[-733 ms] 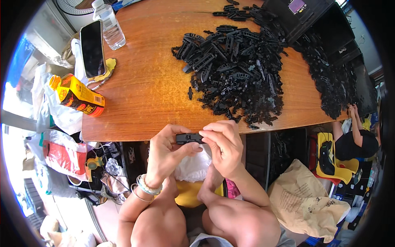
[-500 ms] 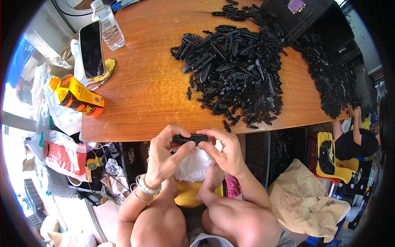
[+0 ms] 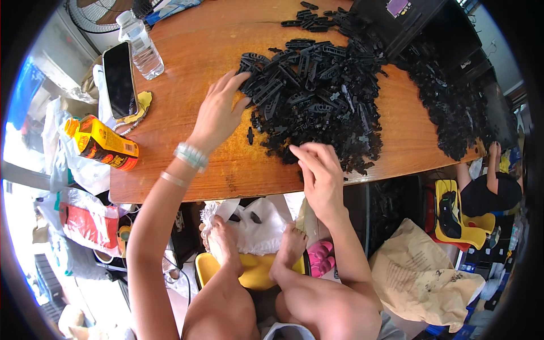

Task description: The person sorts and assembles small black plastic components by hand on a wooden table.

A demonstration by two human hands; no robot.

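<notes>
Lying heaped: black parts (image 3: pixel 317 85), some slotted; left hand (image 3: pixel 217 118) at nine o'clock, fingers spread; right hand (image 3: pixel 324 177) at six, grasp unclear.

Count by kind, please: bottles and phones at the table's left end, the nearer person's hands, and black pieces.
Bottles: 2, clear bottle and yellow bottle
Phones: 1, black-screened phone
Hands: 2, left hand and right hand
Black pieces: too heaped to count
Total: 5 without those
</notes>
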